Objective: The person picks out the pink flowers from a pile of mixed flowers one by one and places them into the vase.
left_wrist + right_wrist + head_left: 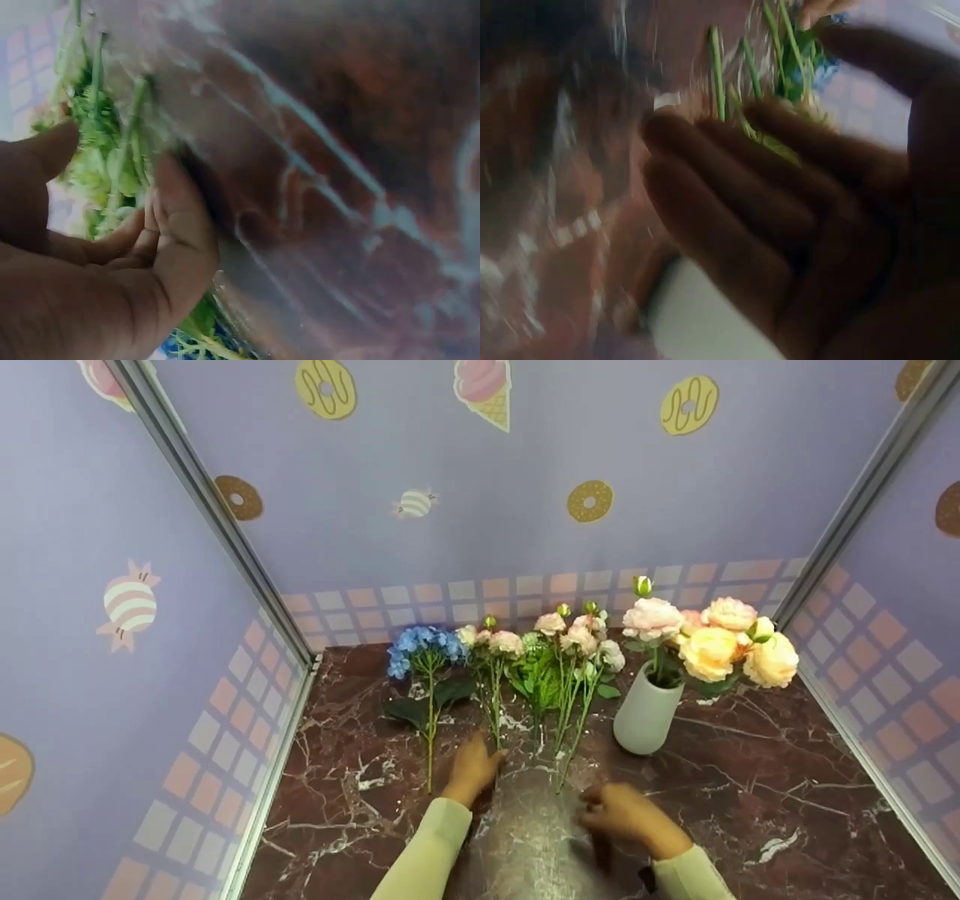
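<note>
My left hand [474, 769] rests low over the table beside the stem ends of the pale pink roses [504, 643], thumb apart from loosely bent fingers; contact with a stem is unclear. To its left lies a blue hydrangea [424, 649] with dark leaves. Green foliage [546, 679] and a second group of pink roses [577, 637] lie further right. My right hand [626, 814], blurred, hovers nearer the front edge, holding nothing, its fingers extended in the right wrist view. Behind it stands a white vase [643, 718] with pink and peach roses [709, 652] at its mouth, leaning right.
The dark red marbled table [360, 825] has white veins and a glossy patch of glare between the hands. Patterned lilac walls [480, 540] enclose it at the back and both sides, with metal strips [274, 780] along the edges.
</note>
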Action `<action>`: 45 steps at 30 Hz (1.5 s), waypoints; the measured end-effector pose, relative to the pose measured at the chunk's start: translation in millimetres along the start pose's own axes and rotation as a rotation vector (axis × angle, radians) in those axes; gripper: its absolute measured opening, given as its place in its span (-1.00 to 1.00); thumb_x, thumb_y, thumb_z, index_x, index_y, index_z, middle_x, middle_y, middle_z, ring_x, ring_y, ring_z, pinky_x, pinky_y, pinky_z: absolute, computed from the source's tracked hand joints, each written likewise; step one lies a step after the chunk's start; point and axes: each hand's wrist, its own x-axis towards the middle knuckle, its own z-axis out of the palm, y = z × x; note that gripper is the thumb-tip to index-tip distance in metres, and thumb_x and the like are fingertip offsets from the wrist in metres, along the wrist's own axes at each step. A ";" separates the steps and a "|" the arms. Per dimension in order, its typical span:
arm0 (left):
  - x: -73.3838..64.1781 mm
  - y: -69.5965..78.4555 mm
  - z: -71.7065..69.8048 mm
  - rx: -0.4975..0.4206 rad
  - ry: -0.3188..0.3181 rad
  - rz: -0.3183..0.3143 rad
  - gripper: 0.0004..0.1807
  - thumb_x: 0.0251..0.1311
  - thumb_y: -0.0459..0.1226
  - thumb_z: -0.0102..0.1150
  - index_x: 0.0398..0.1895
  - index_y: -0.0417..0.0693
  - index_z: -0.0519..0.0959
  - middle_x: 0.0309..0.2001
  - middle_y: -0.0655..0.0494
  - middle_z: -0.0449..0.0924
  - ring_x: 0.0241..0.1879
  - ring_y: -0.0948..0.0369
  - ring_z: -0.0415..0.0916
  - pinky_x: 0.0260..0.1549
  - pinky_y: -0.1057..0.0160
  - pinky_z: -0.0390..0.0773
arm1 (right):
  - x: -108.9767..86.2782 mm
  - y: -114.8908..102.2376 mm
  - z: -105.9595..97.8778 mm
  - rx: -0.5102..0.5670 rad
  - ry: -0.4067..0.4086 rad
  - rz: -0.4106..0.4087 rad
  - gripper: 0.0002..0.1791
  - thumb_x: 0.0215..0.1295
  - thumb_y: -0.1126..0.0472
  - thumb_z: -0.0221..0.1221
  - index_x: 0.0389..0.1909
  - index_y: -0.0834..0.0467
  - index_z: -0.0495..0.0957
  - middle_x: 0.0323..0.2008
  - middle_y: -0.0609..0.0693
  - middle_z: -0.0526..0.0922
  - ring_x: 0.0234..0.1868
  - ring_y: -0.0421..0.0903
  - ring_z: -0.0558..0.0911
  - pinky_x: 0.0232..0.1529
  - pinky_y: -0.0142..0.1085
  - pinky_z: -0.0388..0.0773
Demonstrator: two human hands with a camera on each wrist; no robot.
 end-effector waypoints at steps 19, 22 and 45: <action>-18.2 26.6 -54.5 -0.353 -0.207 -0.207 -0.74 0.51 -0.51 0.10 -0.37 -0.09 0.59 -0.42 0.04 0.56 -0.45 0.14 0.46 -0.56 0.23 0.51 | -11.3 3.1 13.1 0.230 -0.271 -0.142 -0.45 0.62 0.03 0.35 0.36 0.37 0.64 0.12 0.29 0.89 0.21 0.36 0.84 0.29 0.31 0.73; -26.1 29.0 -56.7 -0.370 -0.174 -0.192 -0.89 0.57 -0.47 0.19 -0.15 -0.20 0.69 -0.21 -0.09 0.73 -0.30 0.10 0.62 -0.50 0.26 0.62 | -12.5 3.2 14.5 0.233 -0.270 -0.147 -0.45 0.62 0.02 0.35 0.36 0.35 0.64 0.12 0.27 0.89 0.20 0.33 0.84 0.26 0.15 0.79; -75.7 58.1 -50.0 -0.490 -0.031 -0.045 -0.87 0.50 -0.48 0.38 0.03 -0.33 0.72 -0.14 -0.10 0.81 -0.23 0.12 0.78 -0.45 0.24 0.78 | -7.4 -5.0 -0.1 0.282 -0.047 -0.116 -0.55 0.66 0.06 0.33 0.30 0.32 0.73 0.13 0.20 0.88 0.13 0.16 0.85 0.13 -0.11 0.83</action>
